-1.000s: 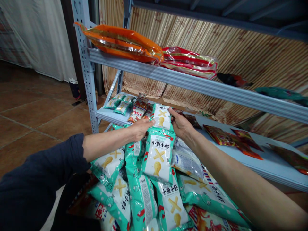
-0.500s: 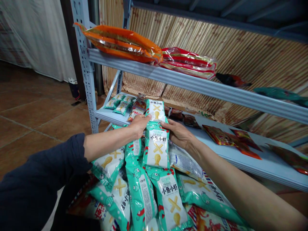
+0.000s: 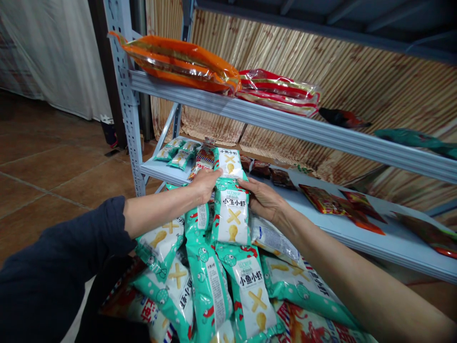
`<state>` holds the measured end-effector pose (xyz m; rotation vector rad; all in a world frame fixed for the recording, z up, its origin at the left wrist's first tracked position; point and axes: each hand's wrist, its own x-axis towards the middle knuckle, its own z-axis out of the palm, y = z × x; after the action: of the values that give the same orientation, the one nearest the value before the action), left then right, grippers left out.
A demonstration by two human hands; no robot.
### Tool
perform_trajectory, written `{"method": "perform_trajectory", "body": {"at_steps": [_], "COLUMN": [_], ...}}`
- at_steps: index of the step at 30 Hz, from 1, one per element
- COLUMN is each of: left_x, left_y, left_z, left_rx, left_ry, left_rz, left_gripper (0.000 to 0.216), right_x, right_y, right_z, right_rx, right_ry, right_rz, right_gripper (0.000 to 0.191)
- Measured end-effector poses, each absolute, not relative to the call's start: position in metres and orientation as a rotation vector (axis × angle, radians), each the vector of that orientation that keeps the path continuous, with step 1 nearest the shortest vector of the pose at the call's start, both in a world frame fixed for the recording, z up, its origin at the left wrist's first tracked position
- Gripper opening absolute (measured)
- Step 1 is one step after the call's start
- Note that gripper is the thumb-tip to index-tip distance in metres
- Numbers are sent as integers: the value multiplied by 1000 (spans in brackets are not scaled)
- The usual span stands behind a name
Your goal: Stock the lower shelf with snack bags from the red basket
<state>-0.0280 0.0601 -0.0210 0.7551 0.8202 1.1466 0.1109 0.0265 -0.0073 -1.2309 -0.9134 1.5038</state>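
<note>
My left hand (image 3: 207, 185) is closed at the left edge of a green-and-white snack bag (image 3: 233, 216), its thumb on the front. My right hand (image 3: 263, 196) pinches the bag's top right corner. Another bag of the same kind (image 3: 229, 164) lies just beyond, end to end with it; whether the two are joined I cannot tell. Below my hands is a heap of matching snack bags, one upright in front (image 3: 252, 288) and one turned to its back print (image 3: 210, 281). A red-and-white snack bag (image 3: 203, 159) sits beside my left hand on the shelf.
The lower shelf (image 3: 289, 202) carries small green bags (image 3: 183, 159) at its left end and red packets (image 3: 323, 200) to the right. Above runs the upper shelf's beam (image 3: 214, 102), with an orange bag (image 3: 182, 62) and a red bag (image 3: 280, 90) on it. A metal post (image 3: 124, 95) stands left.
Both hands keep their hold at the same place. The nearer bag's front has tilted slightly, and its printed name shows flatter.
</note>
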Motion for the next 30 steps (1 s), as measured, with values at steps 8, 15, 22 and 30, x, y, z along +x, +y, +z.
{"method": "perform_trajectory", "body": {"at_steps": [8,15,22,30], "left_x": [-31,-38,-39,-39], "left_y": [76,82,85,83], "left_z": [-22,-18,-17,-13], "left_rx": [682,667,645,605], "left_ry": [783,802,838,670], "left_rz": [1225,1244,1210,1096], "left_gripper": [12,13,9,9], "right_x": [111,107,102,104], "right_y": [4,-18,-27,-26], "right_z": [-6,-5,-4,-7], "right_rx": [-1179,-1145,-1114,-1180], "right_ry": [-1035,-1154,-1173,-1170], "right_rz": [1727,1823,1820,1757], "right_gripper": [29,49,62,61]}}
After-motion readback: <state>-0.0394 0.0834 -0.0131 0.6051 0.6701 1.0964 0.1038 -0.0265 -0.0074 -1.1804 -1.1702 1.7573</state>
